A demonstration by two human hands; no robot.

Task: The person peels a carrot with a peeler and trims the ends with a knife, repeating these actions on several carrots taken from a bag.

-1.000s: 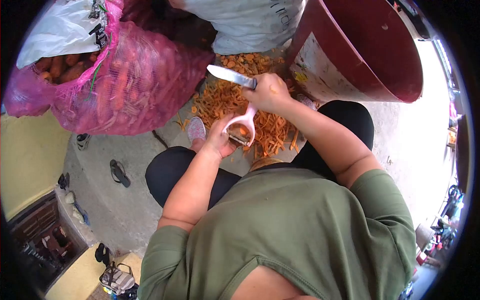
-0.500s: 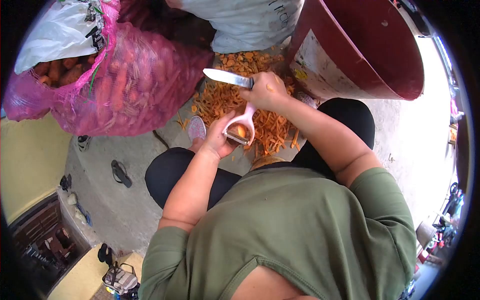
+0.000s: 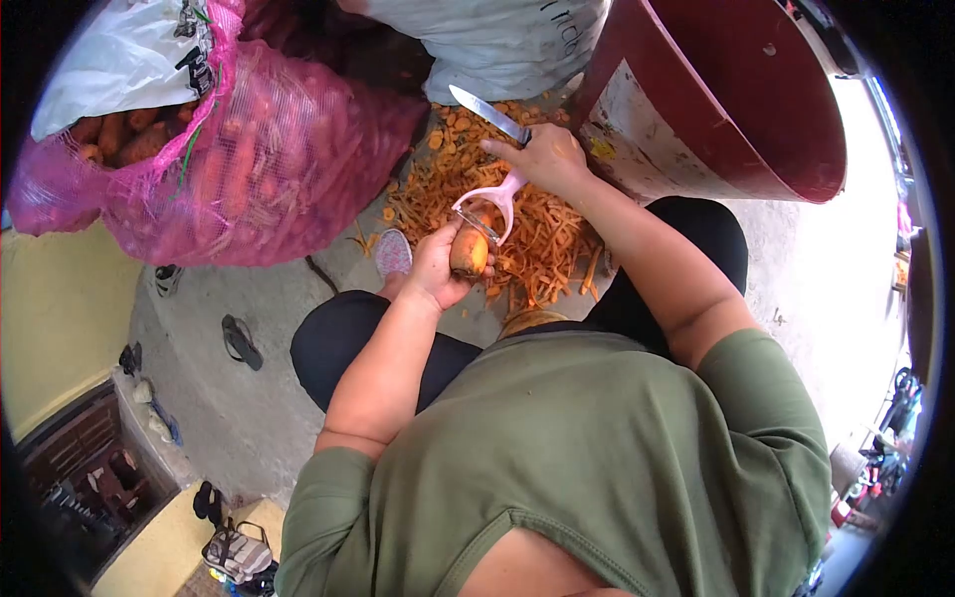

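My left hand (image 3: 434, 269) is closed around a carrot (image 3: 470, 253), its cut-looking end pointing toward me. My right hand (image 3: 553, 159) grips two tools at once. One is a pink Y-shaped peeler (image 3: 510, 188), whose blade lies across the upper part of the carrot. The other is a knife (image 3: 487, 111), with its blade sticking out to the upper left, away from the carrot. Below both hands, orange carrot peelings (image 3: 537, 249) and cut ends cover the floor between my feet.
A pink mesh sack (image 3: 269, 159) full of carrots stands at the left, with a white sack (image 3: 507, 45) behind the peelings. Close to my right arm is a large dark red tub (image 3: 686, 129). A flip-flop (image 3: 241, 343) lies on the concrete floor at left.
The peeler has moved from the carrot's near end up to its far part, exposing more of the carrot. My right hand has shifted slightly away, and the knife now points more upward.
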